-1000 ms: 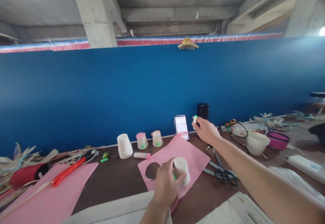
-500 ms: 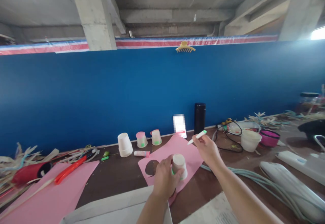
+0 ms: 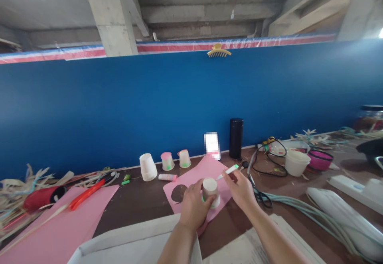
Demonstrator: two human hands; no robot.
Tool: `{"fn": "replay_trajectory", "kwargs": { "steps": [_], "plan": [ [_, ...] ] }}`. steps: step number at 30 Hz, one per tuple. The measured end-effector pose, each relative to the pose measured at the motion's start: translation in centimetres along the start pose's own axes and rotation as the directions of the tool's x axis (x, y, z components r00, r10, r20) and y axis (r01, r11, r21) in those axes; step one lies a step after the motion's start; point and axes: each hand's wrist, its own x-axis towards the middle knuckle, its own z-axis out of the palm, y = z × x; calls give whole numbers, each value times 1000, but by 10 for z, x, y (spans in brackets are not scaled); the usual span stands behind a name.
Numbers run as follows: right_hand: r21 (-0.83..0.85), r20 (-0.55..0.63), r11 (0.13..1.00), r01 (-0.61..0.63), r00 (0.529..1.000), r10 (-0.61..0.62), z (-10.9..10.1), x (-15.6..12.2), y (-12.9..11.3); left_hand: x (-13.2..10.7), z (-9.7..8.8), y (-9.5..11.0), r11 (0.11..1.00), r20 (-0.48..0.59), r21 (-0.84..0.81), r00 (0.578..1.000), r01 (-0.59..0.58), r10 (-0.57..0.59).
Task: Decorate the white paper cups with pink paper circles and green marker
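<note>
My left hand (image 3: 196, 204) is wrapped round an upside-down white paper cup (image 3: 210, 187) with green near its rim. The cup rests on a sheet of pink paper (image 3: 196, 173) that has a round hole at its left. In my right hand (image 3: 239, 187) is a white marker (image 3: 229, 171) with a green end, held just right of the cup, its tip pointing left towards it. Whether the tip touches the cup I cannot tell. Behind stand two small cups, one with a pink top (image 3: 167, 161), the other white and green (image 3: 184, 158), beside a white cup stack (image 3: 147, 167).
A glue stick (image 3: 167, 177) lies behind the paper. Red-handled scissors (image 3: 86, 194) lie on more pink paper at left. A white box (image 3: 134, 242) is in front. A black flask (image 3: 236, 138), white tub (image 3: 297, 163), cables (image 3: 308, 204) and power strip (image 3: 354, 192) are behind and right.
My right hand has moved down and left, bringing the marker nearer the cup. My left hand keeps its hold on the cup. The view has shifted slightly.
</note>
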Motion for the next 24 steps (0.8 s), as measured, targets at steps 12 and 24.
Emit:
{"fn": "replay_trajectory", "kwargs": {
  "steps": [12,24],
  "plan": [
    [-41,-17,999,26,1000,-27,-2,-3,2,-1,1,-1,999,-12,-17,999,-51,51],
    [-38,-4,999,2,1000,-2,-4,-4,2,0,3,-4,998,-16,-20,998,-58,58]
  ]
}}
